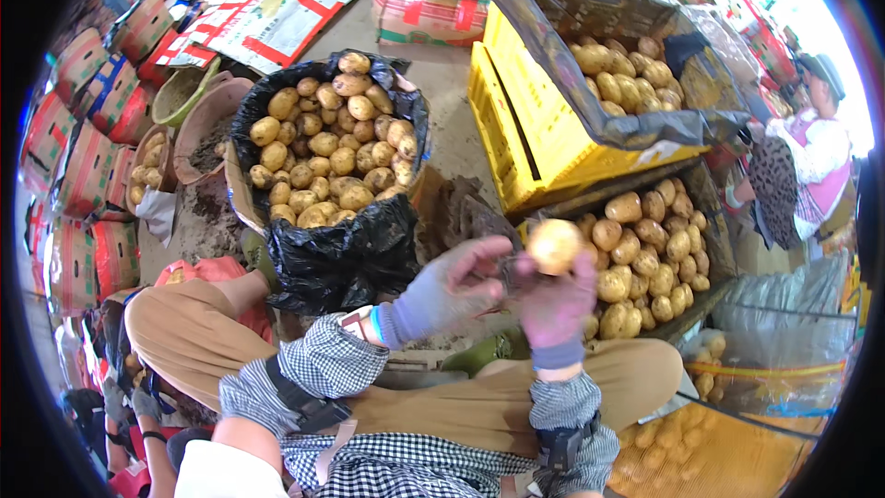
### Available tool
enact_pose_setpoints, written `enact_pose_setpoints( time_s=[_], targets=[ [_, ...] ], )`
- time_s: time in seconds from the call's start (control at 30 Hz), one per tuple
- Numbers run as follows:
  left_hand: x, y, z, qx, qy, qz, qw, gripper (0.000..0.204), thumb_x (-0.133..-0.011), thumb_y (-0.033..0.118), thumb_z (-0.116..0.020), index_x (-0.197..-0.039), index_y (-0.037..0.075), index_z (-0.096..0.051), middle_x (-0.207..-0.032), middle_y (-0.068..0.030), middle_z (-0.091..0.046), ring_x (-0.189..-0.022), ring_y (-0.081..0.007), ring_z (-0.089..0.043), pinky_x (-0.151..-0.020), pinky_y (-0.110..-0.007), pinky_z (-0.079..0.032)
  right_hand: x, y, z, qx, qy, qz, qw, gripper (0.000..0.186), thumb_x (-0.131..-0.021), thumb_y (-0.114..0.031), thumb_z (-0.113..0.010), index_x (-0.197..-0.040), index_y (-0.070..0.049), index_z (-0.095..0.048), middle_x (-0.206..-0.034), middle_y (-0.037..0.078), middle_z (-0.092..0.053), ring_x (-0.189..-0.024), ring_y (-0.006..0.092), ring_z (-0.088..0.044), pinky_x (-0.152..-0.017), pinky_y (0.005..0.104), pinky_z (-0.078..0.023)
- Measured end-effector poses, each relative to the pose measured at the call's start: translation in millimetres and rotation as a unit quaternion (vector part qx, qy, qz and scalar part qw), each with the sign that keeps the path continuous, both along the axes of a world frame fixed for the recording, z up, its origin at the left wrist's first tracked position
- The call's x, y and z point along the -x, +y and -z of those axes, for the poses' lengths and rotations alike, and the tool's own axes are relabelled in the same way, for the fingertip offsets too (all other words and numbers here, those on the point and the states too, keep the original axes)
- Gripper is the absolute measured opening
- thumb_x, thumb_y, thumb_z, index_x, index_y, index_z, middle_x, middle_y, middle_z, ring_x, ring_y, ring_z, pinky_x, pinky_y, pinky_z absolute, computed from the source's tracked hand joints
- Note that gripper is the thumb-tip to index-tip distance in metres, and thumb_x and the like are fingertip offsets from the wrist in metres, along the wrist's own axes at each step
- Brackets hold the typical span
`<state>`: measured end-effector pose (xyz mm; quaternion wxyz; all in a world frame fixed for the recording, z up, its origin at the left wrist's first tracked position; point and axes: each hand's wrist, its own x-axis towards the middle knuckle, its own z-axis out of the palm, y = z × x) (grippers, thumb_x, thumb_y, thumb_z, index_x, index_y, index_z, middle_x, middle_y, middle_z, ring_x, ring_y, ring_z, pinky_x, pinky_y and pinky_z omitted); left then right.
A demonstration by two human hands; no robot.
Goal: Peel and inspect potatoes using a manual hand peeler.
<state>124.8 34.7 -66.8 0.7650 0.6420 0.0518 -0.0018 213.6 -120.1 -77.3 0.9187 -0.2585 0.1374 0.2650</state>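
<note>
The gloved right hand [559,306] curls its fingers around a potato [555,246] at its twelve o'clock, long axis unclear. The left hand [454,291], half open and empty, is farther off, the potato at its two o'clock.

Red-taped cardboard [277,17]; stacked cartons [81,171]; person [816,161], seemingly seated.

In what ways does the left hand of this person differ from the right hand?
The right hand holds a potato, while the left hand is open, with nothing visible in it. The left wrist has a light blue band; the right wrist shows no such band. Both hands wear gloves with purplish cuffs, and both arms have checked sleeves.
</note>
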Motion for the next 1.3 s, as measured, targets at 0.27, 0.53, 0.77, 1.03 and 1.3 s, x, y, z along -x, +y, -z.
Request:
enact_pose_setpoints(
  time_s=[0.27, 0.53, 0.77, 1.03, 1.3],
  targets=[
    [-73, 200, 33, -0.432, 0.114, -0.096, 0.890, 0.042, -0.089, 0.022, -0.063, -0.124, 0.000, -0.053, -0.111, -0.0115, -0.064, -0.092, -0.0180, -0.062, -0.080, -0.032, -0.050, -37, -56, 2, -0.200, 0.023, 0.094, 0.975, 0.038, -0.097, -0.028, -0.051, -0.127, -0.005, -0.052, -0.111, 0.003, -0.058, -0.084, 0.0121, -0.057, -0.073, 0.0233, -0.052],
    [-146, 285, 144, -0.381, 0.243, -0.310, 0.837, 0.088, -0.071, 0.038, -0.073, -0.144, 0.009, -0.033, -0.127, -0.0244, -0.056, -0.119, -0.0365, -0.054, -0.099, -0.039, -0.043, -33, -34, 19, 0.098, 0.036, 0.087, 0.991, 0.039, -0.096, -0.036, -0.050, -0.120, -0.006, -0.057, -0.103, 0.004, -0.061, -0.081, 0.0134, -0.058, -0.068, 0.0253, -0.053],
    [-176, 329, 177, 0.066, 0.326, -0.377, 0.865, 0.032, -0.078, 0.025, -0.070, -0.105, 0.012, -0.058, -0.106, -0.0057, -0.060, -0.089, -0.0128, -0.055, -0.066, -0.029, -0.048, -40, -20, 31, 0.150, 0.043, 0.064, 0.986, 0.043, -0.097, -0.036, -0.049, -0.123, -0.002, -0.054, -0.102, 0.007, -0.061, -0.081, 0.0165, -0.058, -0.068, 0.0273, -0.053],
    [-76, 233, 100, 0.252, 0.025, -0.009, 0.967, 0.082, -0.074, 0.060, -0.069, -0.134, 0.011, -0.045, -0.126, -0.0100, -0.055, -0.107, -0.0216, -0.059, -0.085, -0.031, -0.050, -18, -5, 3, 0.244, -0.044, -0.030, 0.968, 0.038, -0.098, -0.028, -0.048, -0.125, -0.002, -0.054, -0.103, 0.008, -0.060, -0.081, 0.0172, -0.058, -0.071, 0.0284, -0.051],
    [-57, 92, -3, 0.217, 0.104, 0.082, 0.967, 0.081, -0.083, 0.009, -0.065, -0.149, 0.011, -0.017, -0.124, -0.0087, -0.054, -0.097, -0.0187, -0.062, -0.075, -0.025, -0.051, -3, -3, -4, 0.214, -0.104, -0.110, 0.965, 0.045, -0.098, -0.031, -0.050, -0.129, 0.001, -0.050, -0.110, 0.014, -0.060, -0.089, 0.0198, -0.061, -0.079, 0.0309, -0.052]
  ],
)
